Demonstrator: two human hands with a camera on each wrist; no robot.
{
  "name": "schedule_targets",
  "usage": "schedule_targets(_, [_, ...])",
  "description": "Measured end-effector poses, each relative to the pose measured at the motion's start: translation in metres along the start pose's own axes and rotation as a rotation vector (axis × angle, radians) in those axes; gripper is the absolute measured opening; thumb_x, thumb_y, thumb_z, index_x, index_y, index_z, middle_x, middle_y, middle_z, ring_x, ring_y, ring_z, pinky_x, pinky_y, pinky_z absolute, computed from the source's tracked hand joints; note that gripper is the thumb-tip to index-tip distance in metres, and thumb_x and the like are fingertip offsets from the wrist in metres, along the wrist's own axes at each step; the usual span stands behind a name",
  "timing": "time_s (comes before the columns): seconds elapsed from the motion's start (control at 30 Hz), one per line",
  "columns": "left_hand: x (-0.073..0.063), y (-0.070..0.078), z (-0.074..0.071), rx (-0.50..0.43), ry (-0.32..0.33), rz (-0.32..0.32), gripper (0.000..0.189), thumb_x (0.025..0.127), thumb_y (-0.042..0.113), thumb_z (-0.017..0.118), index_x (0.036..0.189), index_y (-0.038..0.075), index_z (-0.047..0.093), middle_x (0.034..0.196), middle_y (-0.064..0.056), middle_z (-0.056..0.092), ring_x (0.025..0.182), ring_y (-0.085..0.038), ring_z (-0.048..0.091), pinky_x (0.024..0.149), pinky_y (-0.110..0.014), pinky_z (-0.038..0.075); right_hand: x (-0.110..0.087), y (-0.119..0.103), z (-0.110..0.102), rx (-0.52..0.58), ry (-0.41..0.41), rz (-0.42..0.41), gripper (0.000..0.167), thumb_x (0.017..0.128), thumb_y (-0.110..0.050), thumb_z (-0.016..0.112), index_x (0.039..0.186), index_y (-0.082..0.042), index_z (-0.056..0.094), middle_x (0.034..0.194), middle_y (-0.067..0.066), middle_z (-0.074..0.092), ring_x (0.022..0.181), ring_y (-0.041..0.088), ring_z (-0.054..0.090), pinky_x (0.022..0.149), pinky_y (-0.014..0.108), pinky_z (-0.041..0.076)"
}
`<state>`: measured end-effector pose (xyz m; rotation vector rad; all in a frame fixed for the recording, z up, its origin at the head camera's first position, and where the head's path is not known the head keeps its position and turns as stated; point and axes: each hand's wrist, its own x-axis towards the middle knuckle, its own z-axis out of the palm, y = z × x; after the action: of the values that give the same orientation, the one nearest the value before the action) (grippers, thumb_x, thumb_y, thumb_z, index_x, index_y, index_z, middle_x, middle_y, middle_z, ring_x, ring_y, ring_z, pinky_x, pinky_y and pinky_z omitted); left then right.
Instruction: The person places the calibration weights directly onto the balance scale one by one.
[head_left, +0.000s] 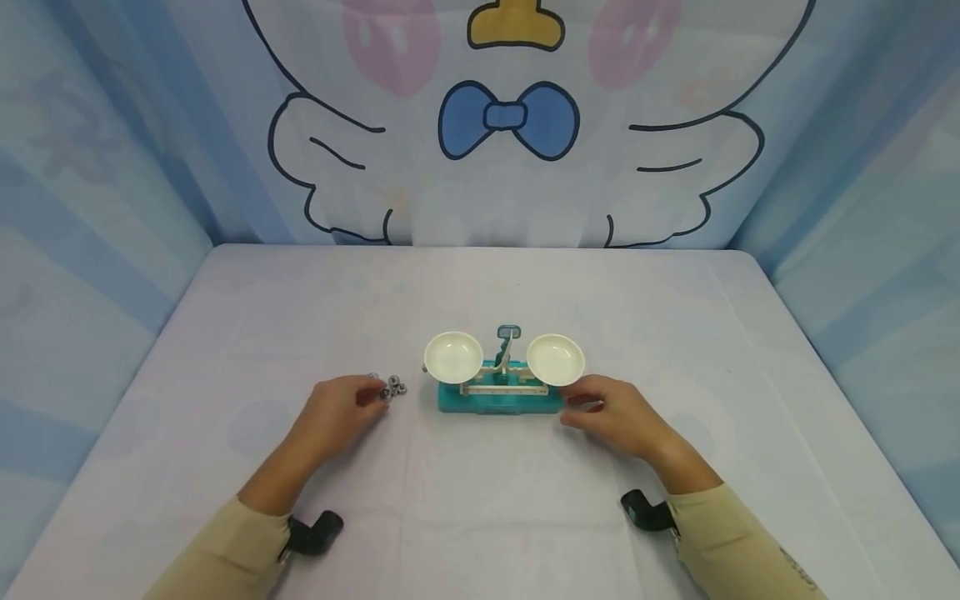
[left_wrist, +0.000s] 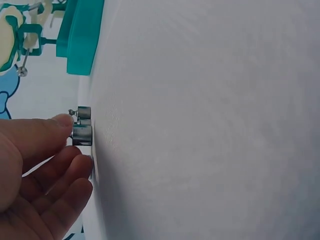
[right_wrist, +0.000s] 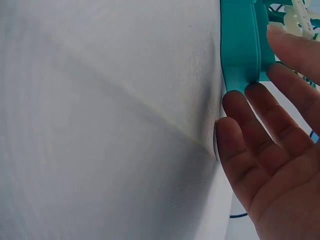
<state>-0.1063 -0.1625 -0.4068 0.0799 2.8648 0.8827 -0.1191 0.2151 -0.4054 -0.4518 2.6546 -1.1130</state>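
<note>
A toy balance scale (head_left: 498,400) with a teal base and two cream pans stands mid-table. Several small metal weights (head_left: 394,385) are grouped to its left. My left hand (head_left: 341,412) is at these weights, thumb and fingers loosely bent and apart. In the left wrist view the thumb tip overlaps the top of a cylindrical weight (left_wrist: 82,135) that stands upright on the table; the index finger is largely hidden. My right hand (head_left: 611,412) is at the right end of the scale, fingers relaxed. In the right wrist view its fingertips are right at the teal base (right_wrist: 241,50).
A white cloth covers the table (head_left: 480,500). The left pan (head_left: 453,357) and the right pan (head_left: 556,359) sit at about the same height. Behind the table hangs a printed curtain (head_left: 510,183), with blue curtains at both sides. Black wrist cameras (head_left: 318,533) jut from the sleeves.
</note>
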Motion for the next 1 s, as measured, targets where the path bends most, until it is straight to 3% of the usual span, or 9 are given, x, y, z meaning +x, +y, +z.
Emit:
schedule_targets(0.57, [0.0026,0.0050,0.0047,0.023,-0.005,-0.017,0.019,0.090,0.008,0.074,0.107,0.000,0.074,0.098,-0.010,0.071,0.091,-0.024,0.066,0.079,-0.040,0.056,0.0017,-0.0027,0.0008,-0.028,-0.010,0.076,0.036,0.090,-0.024,0.074,0.120,-0.005,0.070,0.113,0.008,0.070,0.105,0.028,0.065,0.084,0.042,0.057])
schedule_targets(0.77, [0.0025,0.0055,0.0041,0.026,-0.011,0.005,0.016,0.089,0.007,0.075,0.104,0.001,0.074,0.093,-0.007,0.071,0.087,-0.021,0.066,0.077,-0.039,0.056,0.0021,-0.0056,0.0024,-0.019,0.015,0.134,0.032,0.092,-0.024,0.071,0.117,-0.004,0.071,0.110,0.010,0.072,0.103,0.030,0.067,0.080,0.039,0.058])
schedule_targets(1.0, [0.0033,0.0059,0.0034,0.022,-0.019,0.005,0.014,0.088,0.006,0.075,0.102,0.001,0.074,0.091,-0.007,0.070,0.085,-0.020,0.065,0.077,-0.039,0.056,0.0041,-0.0055,0.0049,-0.013,0.043,0.138,0.032,0.093,-0.021,0.070,0.118,-0.002,0.069,0.110,0.014,0.072,0.103,0.031,0.068,0.078,0.039,0.058])
